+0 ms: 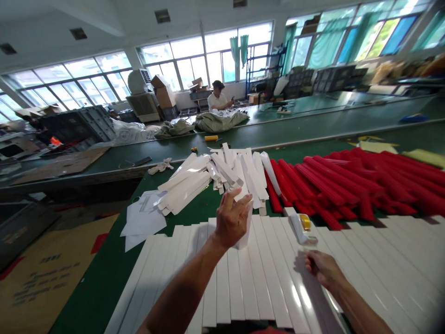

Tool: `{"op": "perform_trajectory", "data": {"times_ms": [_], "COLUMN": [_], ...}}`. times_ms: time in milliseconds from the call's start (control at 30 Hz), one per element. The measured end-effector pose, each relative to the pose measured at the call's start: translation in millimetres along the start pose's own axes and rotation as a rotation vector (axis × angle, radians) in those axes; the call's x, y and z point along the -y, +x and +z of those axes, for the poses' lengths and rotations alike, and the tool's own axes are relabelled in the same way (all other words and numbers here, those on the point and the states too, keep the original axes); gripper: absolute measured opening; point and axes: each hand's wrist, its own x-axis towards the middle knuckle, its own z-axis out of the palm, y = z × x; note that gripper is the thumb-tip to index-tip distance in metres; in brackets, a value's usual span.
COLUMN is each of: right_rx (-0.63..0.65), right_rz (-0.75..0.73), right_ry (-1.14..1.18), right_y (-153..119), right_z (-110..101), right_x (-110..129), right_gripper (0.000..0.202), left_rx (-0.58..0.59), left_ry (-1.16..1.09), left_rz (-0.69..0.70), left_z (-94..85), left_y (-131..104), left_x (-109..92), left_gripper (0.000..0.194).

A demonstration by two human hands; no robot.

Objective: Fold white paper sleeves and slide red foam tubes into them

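My left hand (232,217) is closed around a white box (246,234), held upright just above a row of long white boxes (222,278) laid side by side. Lower right, my right hand (321,266) is curled with fingertips together, over the same row; whatever it pinches is too small to tell. A tape dispenser (304,229) with a yellow roll stands just beyond my right hand. Beyond my left hand lies a loose pile of white flat boxes (194,183). To its right is a large heap of red ribbed pieces (333,181).
White papers (144,218) lie at the green table's left edge. Yellow sheets (378,146) are behind the red heap. Across a second long table (299,125), sacks (220,121) lie before a seated person (219,98). Cardboard (45,278) covers the floor at left.
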Motion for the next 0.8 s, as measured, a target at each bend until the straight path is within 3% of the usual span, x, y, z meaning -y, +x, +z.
{"op": "perform_trajectory", "data": {"times_ms": [67, 167, 233, 367, 567, 667, 800], "right_rx": [0.117, 0.406, 0.498, 0.520, 0.469, 0.433, 0.567], "right_rz": [-0.029, -0.269, -0.402, -0.561, -0.698, -0.666, -0.339], "right_ry": [0.023, 0.030, -0.010, -0.096, -0.208, -0.276, -0.281], "right_y": [-29, -83, -112, -140, -142, -140, -134], "right_z": [26, 73, 102, 140, 162, 166, 169], "right_x": [17, 64, 96, 127, 125, 130, 147], "right_gripper": [0.023, 0.031, 0.032, 0.035, 0.038, 0.044, 0.050], "left_rx": [-0.004, -0.011, -0.011, -0.006, -0.003, 0.001, 0.028], "left_ry": [0.005, 0.004, -0.004, -0.012, 0.007, 0.016, -0.002], "left_rz": [0.010, 0.022, 0.010, -0.071, -0.100, -0.110, -0.094], "left_z": [0.2, 2.6, 4.8, 8.3, 14.2, 14.5, 8.4], "left_y": [-1, 0, 0, -1, -6, -6, -4], "left_x": [-3, -6, -8, -9, -12, -14, -15], "left_gripper": [0.023, 0.025, 0.029, 0.044, 0.062, 0.063, 0.066]}}
